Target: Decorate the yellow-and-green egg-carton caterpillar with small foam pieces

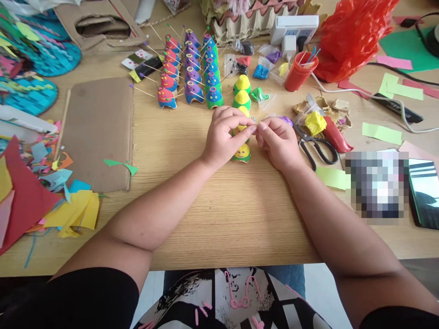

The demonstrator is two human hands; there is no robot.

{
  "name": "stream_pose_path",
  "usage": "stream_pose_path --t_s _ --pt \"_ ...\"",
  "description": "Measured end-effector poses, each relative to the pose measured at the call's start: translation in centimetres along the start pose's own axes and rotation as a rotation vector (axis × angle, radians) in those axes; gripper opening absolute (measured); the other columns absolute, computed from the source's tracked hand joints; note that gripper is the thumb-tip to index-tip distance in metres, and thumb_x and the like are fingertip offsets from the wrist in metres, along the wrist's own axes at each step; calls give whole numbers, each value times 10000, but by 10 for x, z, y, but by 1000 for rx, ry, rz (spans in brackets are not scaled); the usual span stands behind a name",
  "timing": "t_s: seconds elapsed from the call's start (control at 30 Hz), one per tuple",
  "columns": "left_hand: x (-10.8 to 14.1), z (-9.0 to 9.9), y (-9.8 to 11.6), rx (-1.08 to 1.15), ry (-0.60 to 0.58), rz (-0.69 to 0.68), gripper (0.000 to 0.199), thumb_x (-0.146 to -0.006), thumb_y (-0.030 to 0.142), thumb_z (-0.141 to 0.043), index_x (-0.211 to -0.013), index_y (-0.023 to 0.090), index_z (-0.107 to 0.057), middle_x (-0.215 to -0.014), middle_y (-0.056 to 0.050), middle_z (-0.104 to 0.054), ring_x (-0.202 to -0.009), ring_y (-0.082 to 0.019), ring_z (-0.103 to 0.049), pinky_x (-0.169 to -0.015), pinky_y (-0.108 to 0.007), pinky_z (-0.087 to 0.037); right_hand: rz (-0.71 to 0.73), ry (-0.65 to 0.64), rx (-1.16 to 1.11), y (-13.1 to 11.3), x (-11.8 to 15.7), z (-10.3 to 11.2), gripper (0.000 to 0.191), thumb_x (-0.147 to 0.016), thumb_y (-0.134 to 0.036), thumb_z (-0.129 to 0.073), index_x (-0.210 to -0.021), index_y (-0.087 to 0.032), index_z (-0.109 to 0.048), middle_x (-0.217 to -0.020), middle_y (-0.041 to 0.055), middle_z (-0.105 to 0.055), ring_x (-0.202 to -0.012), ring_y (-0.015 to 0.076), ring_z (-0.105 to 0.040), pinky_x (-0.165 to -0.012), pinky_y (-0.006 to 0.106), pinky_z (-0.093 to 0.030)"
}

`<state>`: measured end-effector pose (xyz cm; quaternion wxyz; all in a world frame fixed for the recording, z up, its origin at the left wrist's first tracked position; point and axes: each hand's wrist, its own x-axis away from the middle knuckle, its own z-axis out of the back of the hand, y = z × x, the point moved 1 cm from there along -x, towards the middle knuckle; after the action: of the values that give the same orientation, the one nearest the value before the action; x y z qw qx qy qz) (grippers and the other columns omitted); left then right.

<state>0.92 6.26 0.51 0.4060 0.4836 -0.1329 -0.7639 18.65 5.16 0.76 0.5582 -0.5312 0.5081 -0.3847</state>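
My left hand (229, 132) and my right hand (277, 139) meet fingertip to fingertip above the middle of the table. Both are pinched closed; whatever sits between the fingertips is too small to make out. Beneath them runs a row of yellow and green clay-covered figures (242, 154), partly hidden by my fingers. The nearest of these has a small face. Left of my hands stand finished-looking rows of figures: red and blue (167, 96), purple and blue (194, 91), blue and green (214, 96), with thin sticks poking out of them.
Scissors (322, 151), a yellow clay lump (315, 122) and a red cutter-like tool (335, 135) lie right of my hands. Behind stand a red cup (297, 73) and a power strip (295, 28). Cardboard (98, 132) and paper scraps (73, 212) lie left; a phone (424, 194) lies right.
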Motion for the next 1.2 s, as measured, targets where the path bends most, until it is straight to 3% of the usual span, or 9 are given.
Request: stream_pose_path --t_s 0.23,0.57,0.8,1.2 --pt "1 1 2 1 -9 2 394 -1071 619 -587 -1075 302 -822 -1037 -34 -784 -1098 -211 -706 -1076 -451 -566 -20 8 -26 -1 0 0 604 -808 -832 -758 -788 -250 -596 -570 -60 -478 -500 92 -319 -468 272 -217" --pt "0 0 0 20 27 -17 295 -1049 558 -667 -1006 311 -823 -994 -14 -783 -1041 -197 -706 -1031 -431 -570 7 -15 -7 0 -1 -1 626 -847 -848 -697 -750 -240 -583 -571 -52 -483 -511 90 -343 -470 271 -248" --pt "1 3 2 19 -4 -6 346 -1091 563 -585 -1073 313 -824 -1026 -14 -785 -1091 -200 -695 -1076 -435 -544 -12 1 -69 -1 0 0 567 -808 -752 -825 -799 -250 -561 -595 -68 -498 -516 85 -344 -485 265 -241" --pt "1 2 -6 173 172 83 348 -1061 629 -605 -1082 349 -811 -1056 -17 -832 -1089 -225 -733 -1047 -455 -564 -83 55 -247 -8 -1 2 470 -737 -569 -949 -846 -241 -631 -556 -84 -524 -444 65 -264 -446 260 -127"
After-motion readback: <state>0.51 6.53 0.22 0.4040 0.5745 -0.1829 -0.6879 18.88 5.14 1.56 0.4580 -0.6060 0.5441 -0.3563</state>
